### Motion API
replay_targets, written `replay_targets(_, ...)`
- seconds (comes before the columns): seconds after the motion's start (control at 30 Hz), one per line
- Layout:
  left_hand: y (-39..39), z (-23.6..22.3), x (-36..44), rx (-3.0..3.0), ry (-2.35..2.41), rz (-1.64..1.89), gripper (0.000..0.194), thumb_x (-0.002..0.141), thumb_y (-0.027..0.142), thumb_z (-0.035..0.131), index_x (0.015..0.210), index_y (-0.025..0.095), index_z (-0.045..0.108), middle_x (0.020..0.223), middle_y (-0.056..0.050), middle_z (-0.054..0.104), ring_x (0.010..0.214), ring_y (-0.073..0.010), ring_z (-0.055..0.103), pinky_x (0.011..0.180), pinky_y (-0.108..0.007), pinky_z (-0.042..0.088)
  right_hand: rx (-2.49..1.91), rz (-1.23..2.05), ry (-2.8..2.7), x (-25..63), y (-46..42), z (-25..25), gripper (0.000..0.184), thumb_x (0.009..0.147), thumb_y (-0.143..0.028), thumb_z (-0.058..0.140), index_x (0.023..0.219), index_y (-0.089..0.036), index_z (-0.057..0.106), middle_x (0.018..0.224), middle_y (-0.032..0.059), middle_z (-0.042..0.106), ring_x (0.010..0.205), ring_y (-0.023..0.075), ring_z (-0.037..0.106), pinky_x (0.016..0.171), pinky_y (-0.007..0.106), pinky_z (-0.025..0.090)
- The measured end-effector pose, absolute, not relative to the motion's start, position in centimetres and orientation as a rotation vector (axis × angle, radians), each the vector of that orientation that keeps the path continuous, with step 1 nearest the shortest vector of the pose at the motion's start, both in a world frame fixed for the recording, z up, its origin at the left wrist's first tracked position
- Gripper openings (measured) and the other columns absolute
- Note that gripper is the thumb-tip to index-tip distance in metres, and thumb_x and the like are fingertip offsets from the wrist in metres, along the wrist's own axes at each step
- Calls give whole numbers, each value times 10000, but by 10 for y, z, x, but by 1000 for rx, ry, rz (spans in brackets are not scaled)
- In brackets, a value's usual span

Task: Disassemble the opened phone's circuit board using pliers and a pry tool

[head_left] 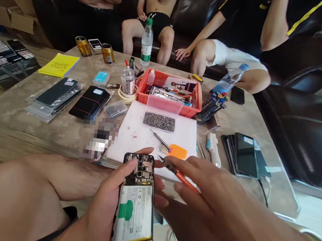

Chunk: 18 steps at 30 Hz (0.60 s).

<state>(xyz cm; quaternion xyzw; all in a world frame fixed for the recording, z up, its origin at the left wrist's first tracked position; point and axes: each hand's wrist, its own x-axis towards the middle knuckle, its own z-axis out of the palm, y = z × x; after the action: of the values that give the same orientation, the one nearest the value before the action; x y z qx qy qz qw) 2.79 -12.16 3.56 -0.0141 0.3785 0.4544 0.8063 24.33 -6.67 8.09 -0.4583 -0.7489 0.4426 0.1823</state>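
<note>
My left hand (104,204) is wrapped round an opened smartphone (136,212), its thumb along the upper left edge. The phone's back cover is off, so the circuit board at the top and a white battery with a green tab show. In my right hand (208,187) is a small pair of cutting pliers (181,178) with orange handles; the jaws point left, just beside the phone's upper right corner. Whether the jaws touch the phone I cannot tell. Beyond my hands lies a white mat (128,148), bearing a box of tiny screws (159,122), a screwdriver (160,139) and an orange piece (177,151).
A red tool tray (192,109) stands behind the mat. Phone stacks lie left (90,102) and right (244,152). A green-capped bottle (147,42), drink cans (108,53) and a tilted water bottle (229,80) stand farther back. Several people sit on the sofa opposite.
</note>
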Motion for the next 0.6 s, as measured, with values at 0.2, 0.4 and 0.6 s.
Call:
replay_targets(0.2, -118, 42, 40, -95, 914, 1034, 632, 980, 653, 521, 1531, 344, 530, 1101, -94, 786, 799, -281, 769, 731, -421, 620, -1393, 620, -2514, 217, -83, 78, 207, 985, -425, 620, 1150, -343, 712, 875, 101, 641, 630, 217, 492, 530, 357, 319)
replay_targets(0.4, -122, 45, 48, -140, 867, 1093, 608, 969, 648, 551, 1501, 354, 565, 1204, -82, 770, 999, -309, 758, 928, -484, 594, -1325, 467, -2567, 217, -87, 78, 363, 973, -434, 618, 1325, -346, 647, 842, 95, 625, 636, 210, 518, 517, 350, 306)
replay_targets(0.6, -128, 50, 54, -141, 846, 1148, 566, 991, 610, 542, 1473, 318, 599, 1238, -83, 762, 1101, -312, 733, 1009, -481, 564, -1299, 407, -2593, 218, -97, 75, 369, 1008, -480, 551, 1333, -326, 634, 832, 80, 620, 590, 188, 526, 493, 344, 296)
